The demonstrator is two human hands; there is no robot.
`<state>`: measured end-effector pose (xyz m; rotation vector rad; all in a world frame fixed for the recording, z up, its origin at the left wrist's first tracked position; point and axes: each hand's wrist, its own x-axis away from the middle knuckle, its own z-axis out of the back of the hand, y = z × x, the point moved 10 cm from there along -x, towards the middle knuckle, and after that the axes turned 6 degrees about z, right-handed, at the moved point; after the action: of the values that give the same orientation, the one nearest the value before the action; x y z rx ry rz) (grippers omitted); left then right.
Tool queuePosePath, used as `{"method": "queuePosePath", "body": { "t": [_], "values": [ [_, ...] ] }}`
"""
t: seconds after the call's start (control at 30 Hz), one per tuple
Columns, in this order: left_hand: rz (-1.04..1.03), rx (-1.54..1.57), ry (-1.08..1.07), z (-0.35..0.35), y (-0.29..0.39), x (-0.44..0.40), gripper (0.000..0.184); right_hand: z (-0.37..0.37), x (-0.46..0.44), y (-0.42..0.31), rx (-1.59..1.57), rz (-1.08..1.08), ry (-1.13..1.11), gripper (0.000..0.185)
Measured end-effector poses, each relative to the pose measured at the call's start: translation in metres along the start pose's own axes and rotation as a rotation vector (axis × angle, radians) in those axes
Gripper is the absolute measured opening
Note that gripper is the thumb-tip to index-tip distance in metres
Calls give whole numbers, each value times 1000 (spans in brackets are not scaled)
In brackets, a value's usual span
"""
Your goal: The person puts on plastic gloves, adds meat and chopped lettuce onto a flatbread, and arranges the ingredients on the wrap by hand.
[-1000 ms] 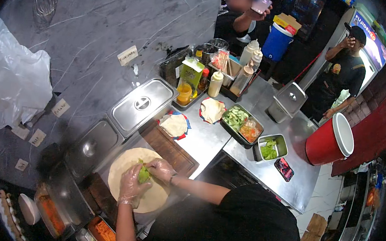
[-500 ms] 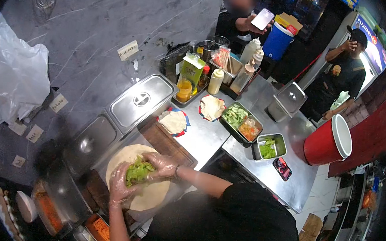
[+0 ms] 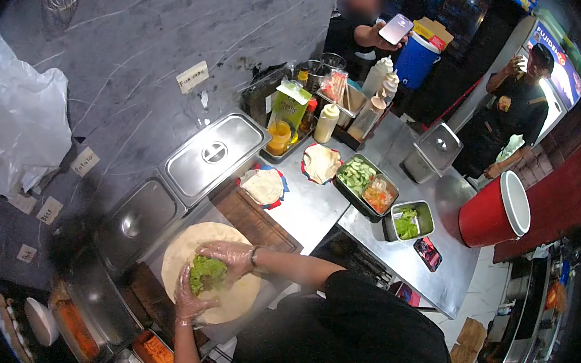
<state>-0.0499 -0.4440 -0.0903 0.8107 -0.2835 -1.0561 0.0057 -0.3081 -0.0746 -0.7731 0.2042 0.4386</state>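
A round flatbread (image 3: 233, 305) lies on a sheet over the wooden cutting board (image 3: 259, 219). Green lettuce (image 3: 207, 274) is bunched on it, left of its middle. My left hand (image 3: 192, 299), in a clear plastic glove, cups the near-left side of the lettuce, thumb stretched out over the bread. From the other side my right hand (image 3: 229, 257), gloved too, presses on the top of the bunch with curled fingers. Parts of the fingertips are hidden by the leaves.
Lidded steel pans (image 3: 215, 152) line the wall side. Behind the board are two small flatbreads (image 3: 263, 185), a cucumber tray (image 3: 356, 174), a lettuce tray (image 3: 408, 222) and a phone (image 3: 427, 253). A red bucket (image 3: 486, 214) and two people stand beyond. Shredded carrot (image 3: 158, 355) sits near my left forearm.
Both hands have drawn the lettuce into a tighter bunch, and my right hand has shifted left over it. The person by the fridge has turned the head sideways.
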Motion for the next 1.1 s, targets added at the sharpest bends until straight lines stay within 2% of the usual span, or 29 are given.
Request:
{"method": "queuePosePath", "body": {
  "t": [0.13,0.2,0.3,0.47,0.53,0.63,0.67,0.7,0.77,0.9,1.0,1.07,1.1],
  "values": [
    [22,36,-16,-5,-7,-2,129,-8,-3,7,-26,-12,-5,122],
    [107,60,-51,-10,-13,-2,125,-11,-3,8,-31,8,12,123],
    [52,43,-30,-9,-8,-5,124,-4,-4,6,12,45,39,125],
    [76,14,-31,-9,-8,-6,125,6,-11,4,67,56,40,128],
    [71,19,-32,-9,-7,-6,125,-6,-14,16,21,33,-31,142],
    [73,12,-34,-8,-4,-6,124,-11,-19,21,-37,6,-76,141],
    [77,14,-35,-8,-4,-7,124,-8,-18,18,5,21,-57,133],
    [82,17,-36,-8,-4,-7,124,-7,-18,16,9,21,-55,133],
    [88,7,-32,-8,-7,-6,123,-8,-18,14,-115,15,-59,130],
    [124,16,-30,-8,-8,-6,120,-18,-16,19,-155,58,-26,137],
    [81,22,-11,-6,-2,-8,117,-11,-16,12,-154,70,9,130],
    [43,11,15,-5,1,-9,115,-12,-15,5,-149,80,-71,110],
    [5,-1,42,-3,4,-9,113,-16,-15,7,-149,79,-70,110]
  ]
}}
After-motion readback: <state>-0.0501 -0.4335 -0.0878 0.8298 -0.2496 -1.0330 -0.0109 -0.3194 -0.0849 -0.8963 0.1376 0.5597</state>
